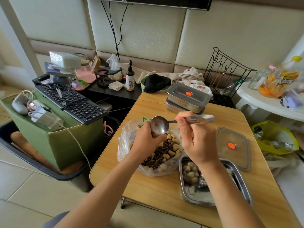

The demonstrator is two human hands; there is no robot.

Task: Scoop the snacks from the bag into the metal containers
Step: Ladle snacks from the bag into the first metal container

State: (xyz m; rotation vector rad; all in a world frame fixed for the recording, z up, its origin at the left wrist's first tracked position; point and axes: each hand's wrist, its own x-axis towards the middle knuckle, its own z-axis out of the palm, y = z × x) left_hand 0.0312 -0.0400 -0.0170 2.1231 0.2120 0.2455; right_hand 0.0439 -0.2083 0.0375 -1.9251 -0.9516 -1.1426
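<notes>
Left arm: bare forearm enters from the lower left and reaches across the table's [156, 191] near edge to the bag's mouth.
Left hand [146, 140]: knuckles up, fingers curled, thumb tip under the spoon's bowl. Fingers touch the bowl's underside. Cannot tell whether they grip the bowl or the bag's rim.
Right arm: bare forearm rises from the lower right and crosses over the open container.
Right hand [199, 143]: raised above the bag's right side, with thumb and fingers pinched on the spoon's handle near its neck. The rest of the handle juts out to the right past the hand.
Bag [126, 142]: clear plastic, mouth open, lying at the centre of the table and touching the open container's left wall.
Snacks [166, 153]: a mix of pale peanuts in the shell and dark striped sunflower seeds, heaped in the bag.
Open container [243, 183]: rectangular metal, at the near right of the table. Peanuts sit in its far left corner and shiny bare floor shows at the near end.
Stacked containers [187, 99]: two lidded metal boxes, one on top of the other, at the table's far edge. The top lid has an orange spot.
Loose lid [233, 147]: translucent with an orange spot, flat on the table just beyond the open container.
Spoon [159, 125]: metal, held over the bag's far side. The bowl faces the camera and shows bare metal.
</notes>
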